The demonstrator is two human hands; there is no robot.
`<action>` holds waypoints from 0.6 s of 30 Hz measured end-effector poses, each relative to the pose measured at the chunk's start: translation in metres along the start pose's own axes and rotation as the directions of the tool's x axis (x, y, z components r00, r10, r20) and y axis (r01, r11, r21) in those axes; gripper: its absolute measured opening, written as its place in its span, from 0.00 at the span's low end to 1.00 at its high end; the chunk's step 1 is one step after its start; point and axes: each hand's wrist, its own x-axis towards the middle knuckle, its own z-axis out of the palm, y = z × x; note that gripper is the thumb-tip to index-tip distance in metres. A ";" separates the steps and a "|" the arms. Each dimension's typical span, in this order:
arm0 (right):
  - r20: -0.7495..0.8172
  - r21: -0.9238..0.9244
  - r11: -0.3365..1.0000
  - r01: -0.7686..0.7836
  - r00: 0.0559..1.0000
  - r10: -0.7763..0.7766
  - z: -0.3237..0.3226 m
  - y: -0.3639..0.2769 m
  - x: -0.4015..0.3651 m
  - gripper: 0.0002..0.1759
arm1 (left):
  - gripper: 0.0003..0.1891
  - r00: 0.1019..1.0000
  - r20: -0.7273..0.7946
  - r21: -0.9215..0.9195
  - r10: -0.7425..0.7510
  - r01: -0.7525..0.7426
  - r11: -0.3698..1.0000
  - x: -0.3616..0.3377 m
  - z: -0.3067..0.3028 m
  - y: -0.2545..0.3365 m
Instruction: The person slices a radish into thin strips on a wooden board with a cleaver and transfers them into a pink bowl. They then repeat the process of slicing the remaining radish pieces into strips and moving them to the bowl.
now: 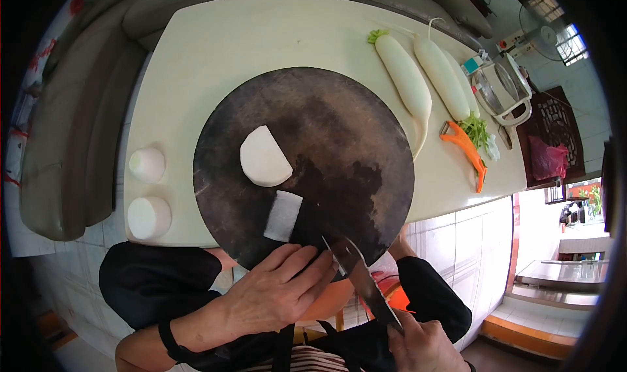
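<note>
Hands first, nearest me. Right hand (421, 346) at approx. 5 o'clock off the round cutting board (353, 130), closed round the handle of a knife (362, 280); blade angles up-left, tip over the board's near rim. Left hand (274, 293) at 6 o'clock, palm down, fingers (307, 261) laid close together and slightly bent, tips up against the blade flat. It grips nothing, as far as I can see.

Radish on the board: flat rectangular slab (283, 215) at 7 o'clock, just beyond the left fingertips and not touching them. Half-round piece (263, 156) at 9–10 o'clock, cut face up, a small gap between it and the slab.

Progress, my read: early. One radish looks broken down into sections. Two stubby chunks (149, 216) sit off the board at 8–9 o'clock, one w/ a green-tinged top. Two whole radishes (406, 78) lie side by side at 1–2 o'clock, uncut, so most of the cutting is left.

Orange peeler (467, 150) at 3 o'clock, leafy trimmings (479, 131) beside it, clear-lidded kettle (503, 88) further out at 2.

Surface: pale table (261, 32) w/ rounded corners, board wet-looking in patches. Room: grey sofa (72, 130) wraps round from 9 to 12, tiled floor below, fan (542, 35) and window far right.
</note>
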 end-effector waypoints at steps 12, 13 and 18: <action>0.002 0.174 0.962 -0.212 0.977 0.214 -0.004 -0.002 -0.008 0.06 | 0.23 1.000 -0.019 0.064 0.010 -0.009 0.998 0.001 0.004 0.002; -0.005 0.174 0.961 -0.213 0.976 0.217 -0.003 -0.001 -0.010 0.06 | 0.24 1.000 -0.016 0.085 0.012 -0.010 0.996 0.001 0.005 0.003; -0.026 0.154 0.978 -0.142 0.989 0.148 0.002 0.001 -0.011 0.04 | 0.25 0.999 -0.004 0.075 -0.040 0.040 0.996 0.001 0.003 0.007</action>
